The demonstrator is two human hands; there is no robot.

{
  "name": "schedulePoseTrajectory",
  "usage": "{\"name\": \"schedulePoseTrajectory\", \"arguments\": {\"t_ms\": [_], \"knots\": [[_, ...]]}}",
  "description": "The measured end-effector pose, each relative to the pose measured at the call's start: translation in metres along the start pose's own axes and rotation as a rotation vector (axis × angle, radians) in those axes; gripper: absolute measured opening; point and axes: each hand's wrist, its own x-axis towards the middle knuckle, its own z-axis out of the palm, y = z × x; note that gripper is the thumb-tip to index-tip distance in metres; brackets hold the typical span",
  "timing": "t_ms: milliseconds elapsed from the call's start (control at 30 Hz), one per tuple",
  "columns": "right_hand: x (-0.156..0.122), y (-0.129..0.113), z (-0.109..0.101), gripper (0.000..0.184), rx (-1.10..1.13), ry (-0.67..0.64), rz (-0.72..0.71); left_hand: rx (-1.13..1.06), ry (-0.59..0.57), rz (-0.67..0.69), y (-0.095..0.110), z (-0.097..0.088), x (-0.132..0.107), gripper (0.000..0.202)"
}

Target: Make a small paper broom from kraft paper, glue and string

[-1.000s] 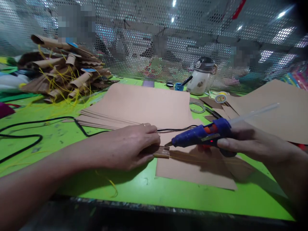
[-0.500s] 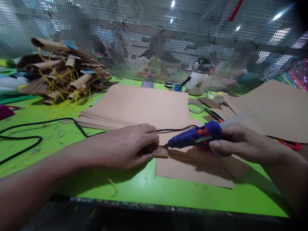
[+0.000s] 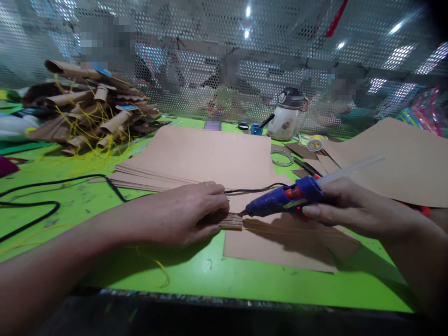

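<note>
My left hand is closed round a narrow bundle of pleated brown paper, pressing it down near the table's front edge. Only the bundle's right end sticks out past the fingers. A blue hot glue gun is gripped in my right hand, a clear glue stick jutting from its back. Its nozzle points left and sits at the folded edges by the bundle's right end. A thin yellow string runs rightward from the bundle over a brown paper sheet.
Behind my hands lies a stack of brown paper. A pile of folded paper pieces with yellow strings stands back left. A white bottle, a spool and more paper are right. A black cord crosses the left side.
The whole view has shifted slightly. Both hands, the glue gun and the paper bundle keep nearly the same positions, with the nozzle still at the bundle's right end.
</note>
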Motion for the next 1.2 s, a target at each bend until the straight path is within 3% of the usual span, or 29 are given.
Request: {"name": "schedulePoseTrajectory", "arguments": {"t_ms": [233, 600, 867, 1200], "knots": [[0.006, -0.002, 0.009, 0.026, 0.067, 0.025, -0.022, -0.02, -0.003, -0.004, -0.001, 0.0, 0.0, 0.014], [-0.003, -0.002, -0.002, 0.023, -0.041, 0.035, -0.016, -0.046, 0.01, -0.007, -0.001, 0.001, 0.001, 0.014], [0.006, -0.008, 0.006, 0.026, -0.013, 0.059, -0.059, -0.042, 0.0, -0.013, -0.001, 0.001, 0.0, 0.011], [-0.002, -0.007, -0.002, 0.027, -0.012, 0.028, 0.01, -0.033, -0.002, -0.044, 0.003, -0.002, -0.001, 0.006]]}}
